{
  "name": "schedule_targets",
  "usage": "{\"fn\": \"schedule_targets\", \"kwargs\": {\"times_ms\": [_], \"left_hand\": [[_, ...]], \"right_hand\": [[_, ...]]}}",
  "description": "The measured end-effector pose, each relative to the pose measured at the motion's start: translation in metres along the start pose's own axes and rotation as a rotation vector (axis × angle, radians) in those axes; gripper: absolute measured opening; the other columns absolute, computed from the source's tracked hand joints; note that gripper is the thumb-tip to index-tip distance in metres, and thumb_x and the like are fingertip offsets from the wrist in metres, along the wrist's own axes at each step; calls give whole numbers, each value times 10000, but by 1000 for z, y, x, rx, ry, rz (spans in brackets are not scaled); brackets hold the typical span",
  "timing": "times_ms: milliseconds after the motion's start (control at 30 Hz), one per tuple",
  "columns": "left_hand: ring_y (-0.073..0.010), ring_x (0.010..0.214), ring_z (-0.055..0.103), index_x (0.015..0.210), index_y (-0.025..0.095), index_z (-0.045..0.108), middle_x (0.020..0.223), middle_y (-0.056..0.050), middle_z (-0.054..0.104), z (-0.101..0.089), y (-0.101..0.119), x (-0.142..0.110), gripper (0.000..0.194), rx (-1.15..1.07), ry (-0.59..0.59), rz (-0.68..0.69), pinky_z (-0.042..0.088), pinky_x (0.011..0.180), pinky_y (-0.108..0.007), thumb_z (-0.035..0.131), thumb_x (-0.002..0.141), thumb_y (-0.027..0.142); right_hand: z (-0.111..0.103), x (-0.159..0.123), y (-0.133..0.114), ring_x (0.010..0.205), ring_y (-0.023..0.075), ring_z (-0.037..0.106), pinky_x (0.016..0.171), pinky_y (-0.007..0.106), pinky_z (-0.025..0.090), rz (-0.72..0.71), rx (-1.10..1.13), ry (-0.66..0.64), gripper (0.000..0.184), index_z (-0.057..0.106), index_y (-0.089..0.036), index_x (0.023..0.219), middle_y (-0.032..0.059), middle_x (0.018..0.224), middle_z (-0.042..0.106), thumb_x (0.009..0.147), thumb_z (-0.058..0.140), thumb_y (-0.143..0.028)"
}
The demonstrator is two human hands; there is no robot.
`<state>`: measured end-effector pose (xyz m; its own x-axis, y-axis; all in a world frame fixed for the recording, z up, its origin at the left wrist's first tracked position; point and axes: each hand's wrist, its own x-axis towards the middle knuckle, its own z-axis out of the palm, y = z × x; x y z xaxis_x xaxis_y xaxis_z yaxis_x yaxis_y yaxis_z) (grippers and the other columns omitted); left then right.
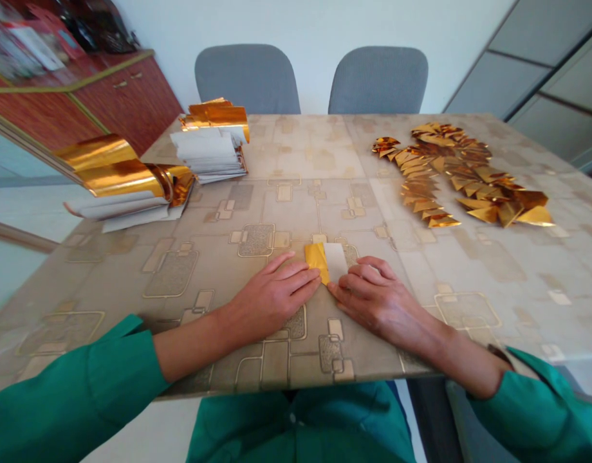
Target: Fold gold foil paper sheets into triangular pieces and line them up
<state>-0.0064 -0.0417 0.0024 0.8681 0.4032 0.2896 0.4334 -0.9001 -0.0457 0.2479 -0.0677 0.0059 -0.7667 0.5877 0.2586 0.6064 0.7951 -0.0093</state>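
A small piece of gold foil paper (pixel 316 260) lies near the table's front edge, its left part shiny gold and its right part showing the white back (pixel 335 257). My left hand (pixel 279 292) reaches in from the left, its fingers together and bent slightly over the gold side's lower left edge; the thumb is hidden. On the other side, my right hand (pixel 373 292) has curled fingers, with a fingertip pressed at the lower edge by the white part. Both hands hold the paper low against the tablecloth.
Two stacks of gold-and-white paper sheets, a curling one (pixel 136 186) and a squarer one (pixel 212 145), stand at the left. Chains of folded gold pieces (pixel 450 170) lie at the far right. Two grey chairs (pixel 248 77) are behind the patterned table (pixel 286 154); a wooden cabinet (pixel 127 96) is beyond the left corner.
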Motion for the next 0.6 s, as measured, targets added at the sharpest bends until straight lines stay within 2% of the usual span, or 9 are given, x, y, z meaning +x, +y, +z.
{"fn": "schedule_targets", "kwargs": {"times_ms": [167,300,367,433,600], "left_hand": [[-244,1101,589,1203,87,626,1183,-131,673,1,2,6,324,18,41,12,405,1073,-448,364,1022,143],[-217,997,611,1194,143,636,1045,-101,683,1,-4,16,271,-33,24,52,475,962,-404,431,1019,174],[-211,952,615,1111,141,665,972,-87,686,0,-8,22,240,-52,19,68,503,880,-378,446,1019,177],[-206,933,618,1040,133,679,950,-87,690,0,-11,26,227,-51,17,93,520,824,-351,455,1013,159],[-188,875,635,973,121,692,934,-83,709,5,-13,27,200,40,81,154,551,756,-295,493,982,111]], "right_hand": [[-6,-2,-1,907,203,512,969,397,380,9,35,-1,241,678,-176,1050,48,870,635,1016,440,-205],[-11,13,15,897,181,553,869,358,420,12,242,31,220,712,-206,883,42,869,658,987,525,-257],[-11,22,26,909,170,570,835,332,438,34,379,58,176,716,-201,904,55,942,677,967,563,-260],[-11,27,35,915,169,578,843,331,451,39,466,28,134,710,-191,949,60,959,678,949,586,-242],[-7,26,40,961,200,571,879,371,448,43,468,-8,174,686,-182,1028,79,1016,664,889,671,-286]]}}
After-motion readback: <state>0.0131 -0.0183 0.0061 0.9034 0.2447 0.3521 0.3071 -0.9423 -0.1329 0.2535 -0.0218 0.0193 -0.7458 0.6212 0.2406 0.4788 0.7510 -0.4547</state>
